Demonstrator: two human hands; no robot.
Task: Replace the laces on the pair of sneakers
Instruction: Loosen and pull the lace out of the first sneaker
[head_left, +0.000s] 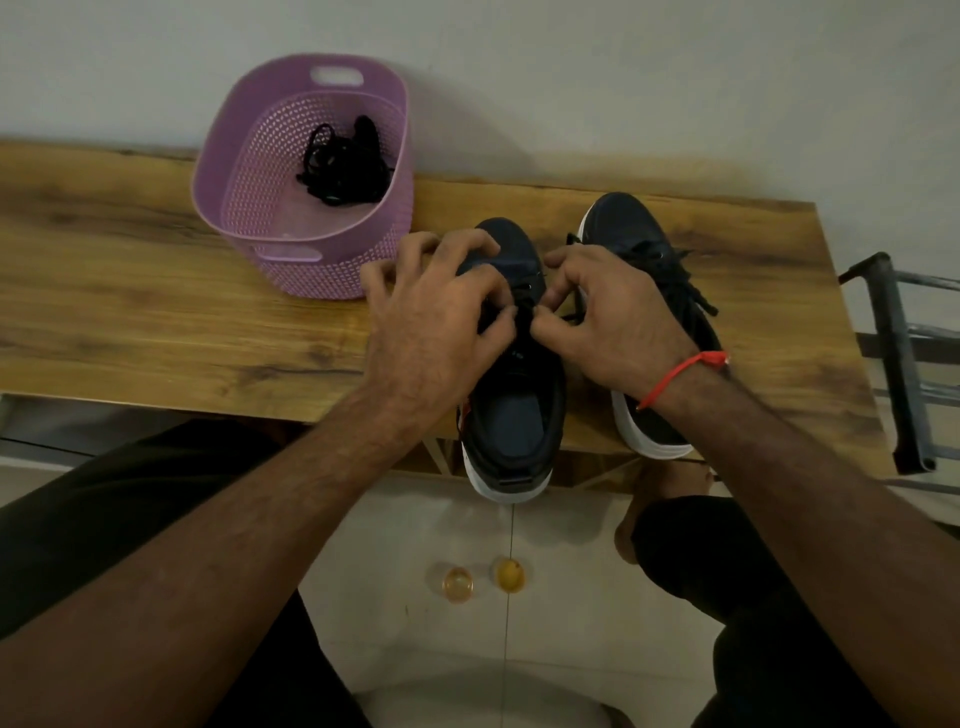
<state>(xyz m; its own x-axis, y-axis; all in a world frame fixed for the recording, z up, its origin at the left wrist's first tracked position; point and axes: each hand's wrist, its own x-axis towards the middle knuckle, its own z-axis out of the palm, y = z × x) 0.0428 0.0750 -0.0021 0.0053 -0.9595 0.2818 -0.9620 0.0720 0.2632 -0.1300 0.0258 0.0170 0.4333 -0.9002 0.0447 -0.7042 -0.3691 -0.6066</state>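
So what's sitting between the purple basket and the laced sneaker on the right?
The other sneaker, with both hands working its lace, per the head view.

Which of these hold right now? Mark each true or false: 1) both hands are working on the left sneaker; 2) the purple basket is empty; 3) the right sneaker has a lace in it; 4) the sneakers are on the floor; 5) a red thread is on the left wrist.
1) True: the left hand and right hand pinch at the lace on the left sneaker.
2) False: the purple basket holds a bundle of black laces.
3) True: the right sneaker has a black lace across it.
4) False: both sit on the wooden table.
5) False: the red thread is on the right wrist.
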